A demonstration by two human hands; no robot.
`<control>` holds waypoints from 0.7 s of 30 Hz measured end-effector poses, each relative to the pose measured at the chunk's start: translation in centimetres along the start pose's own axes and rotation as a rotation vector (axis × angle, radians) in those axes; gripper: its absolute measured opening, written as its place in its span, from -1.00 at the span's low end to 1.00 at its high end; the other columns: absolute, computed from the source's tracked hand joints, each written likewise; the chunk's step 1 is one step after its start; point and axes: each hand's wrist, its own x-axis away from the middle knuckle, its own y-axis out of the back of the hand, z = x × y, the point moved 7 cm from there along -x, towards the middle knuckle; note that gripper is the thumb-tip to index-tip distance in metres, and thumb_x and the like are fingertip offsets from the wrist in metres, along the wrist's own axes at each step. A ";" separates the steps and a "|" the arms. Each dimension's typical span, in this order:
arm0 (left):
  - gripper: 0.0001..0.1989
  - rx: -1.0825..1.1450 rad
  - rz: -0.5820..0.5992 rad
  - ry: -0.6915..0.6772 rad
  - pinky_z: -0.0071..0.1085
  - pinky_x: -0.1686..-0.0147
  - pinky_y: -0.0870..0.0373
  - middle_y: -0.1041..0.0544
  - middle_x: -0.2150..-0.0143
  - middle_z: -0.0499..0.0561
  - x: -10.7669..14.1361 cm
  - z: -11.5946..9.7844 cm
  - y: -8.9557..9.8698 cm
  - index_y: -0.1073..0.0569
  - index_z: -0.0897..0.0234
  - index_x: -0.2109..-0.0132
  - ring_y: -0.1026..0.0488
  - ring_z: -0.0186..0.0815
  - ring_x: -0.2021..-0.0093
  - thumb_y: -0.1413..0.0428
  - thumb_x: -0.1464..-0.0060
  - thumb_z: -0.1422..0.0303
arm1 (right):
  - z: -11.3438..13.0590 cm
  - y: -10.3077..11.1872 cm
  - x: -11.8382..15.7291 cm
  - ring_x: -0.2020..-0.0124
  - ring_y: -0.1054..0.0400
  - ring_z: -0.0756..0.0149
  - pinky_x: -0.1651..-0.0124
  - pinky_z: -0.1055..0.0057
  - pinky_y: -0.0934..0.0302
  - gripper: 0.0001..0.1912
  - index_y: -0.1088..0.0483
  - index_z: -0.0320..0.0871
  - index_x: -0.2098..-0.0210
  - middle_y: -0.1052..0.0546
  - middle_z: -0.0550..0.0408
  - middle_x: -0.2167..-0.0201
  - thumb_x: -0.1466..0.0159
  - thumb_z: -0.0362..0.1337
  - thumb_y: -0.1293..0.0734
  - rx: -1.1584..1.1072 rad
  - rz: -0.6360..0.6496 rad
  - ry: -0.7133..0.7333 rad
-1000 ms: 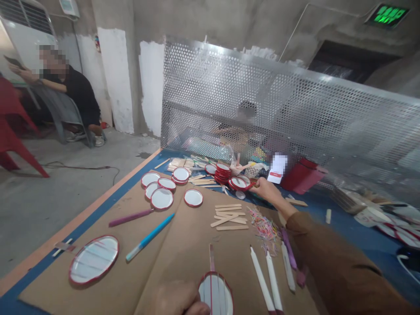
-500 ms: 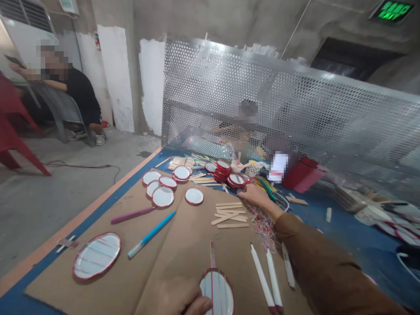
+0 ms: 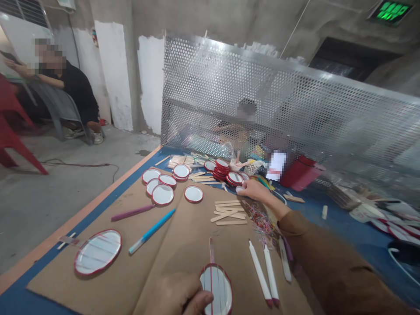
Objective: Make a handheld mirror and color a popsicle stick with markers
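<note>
At the bottom, my left hand (image 3: 187, 292) is closed on a red-rimmed white jar lid (image 3: 220, 282), thumb pressing on its face. Thin strings run along that lid, and a flat stick (image 3: 211, 250) sticks out beyond its top. My right hand (image 3: 257, 191) reaches forward beside a pile of lids (image 3: 222, 169). Its fingertips are pinched at a small whitish round thing (image 3: 240, 190), partly hidden by the fingers. Wooden craft sticks (image 3: 229, 211) and a tangle of coloured rubber bands (image 3: 260, 218) lie just on the near side of it.
Cardboard (image 3: 170, 245) covers part of the blue table. On it lie several lids (image 3: 162, 194), a strung lid (image 3: 98, 253), a blue pen (image 3: 152, 231), a purple stick (image 3: 132, 213) and white markers (image 3: 260, 271). A perforated metal screen (image 3: 203, 78) stands behind; a seated person is at far left.
My right hand has shifted slightly right and back from the lid pile, and the small whitish round thing now shows at its fingertips. My left hand stays on the strung lid.
</note>
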 end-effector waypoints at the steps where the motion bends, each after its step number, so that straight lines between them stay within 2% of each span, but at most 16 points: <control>1: -0.37 -0.010 -0.006 -0.009 -0.47 0.53 -0.10 -0.49 0.59 -0.05 0.0 0.0 -0.1 -0.39 0.23 0.51 -0.40 -0.43 0.57 0.33 -0.38 0.09 | 0.5 0.0 0.3 0.31 -0.43 0.34 0.21 0.32 -0.35 -0.71 -0.44 -0.22 0.27 -0.51 0.12 0.32 -0.31 -0.08 -0.34 0.017 0.025 0.006; 6: -0.40 0.012 -0.035 -0.043 -0.48 0.55 -0.07 -0.45 0.61 -0.07 -0.1 -0.1 0.0 -0.35 0.24 0.51 -0.37 -0.45 0.59 0.32 -0.38 0.11 | 3.6 -0.5 1.2 0.22 -0.44 0.29 0.13 0.26 -0.35 -0.71 -0.44 -0.22 0.19 -0.52 0.08 0.22 -0.32 -0.09 -0.33 0.045 0.072 0.060; 9: -0.46 0.030 -0.008 -0.055 -0.51 0.54 -0.09 -0.47 0.58 -0.08 -0.2 -0.2 0.1 -0.35 0.24 0.48 -0.38 -0.46 0.56 0.26 -0.39 0.15 | 4.4 -1.1 1.2 0.18 -0.44 0.27 0.11 0.23 -0.36 -0.71 -0.44 -0.22 0.15 -0.52 0.06 0.18 -0.33 -0.10 -0.33 0.049 0.099 0.074; 17: -0.56 0.077 0.021 -0.035 -0.53 0.54 -0.11 -0.48 0.57 -0.08 -0.5 -0.6 0.7 -0.34 0.25 0.48 -0.37 -0.46 0.56 0.15 -0.36 0.24 | 4.1 -1.7 1.4 0.24 -0.44 0.30 0.15 0.27 -0.36 -0.71 -0.44 -0.23 0.19 -0.52 0.09 0.23 -0.33 -0.09 -0.33 0.020 0.146 0.082; 21: -0.52 0.112 0.006 0.014 -0.53 0.53 -0.10 -0.46 0.57 -0.09 -0.4 -0.2 0.5 -0.34 0.25 0.48 -0.34 -0.46 0.56 0.18 -0.37 0.19 | 3.4 0.3 1.4 0.28 -0.44 0.30 0.18 0.29 -0.34 -0.66 -0.45 -0.23 0.25 -0.52 0.13 0.30 -0.32 -0.03 -0.32 -0.032 0.070 0.090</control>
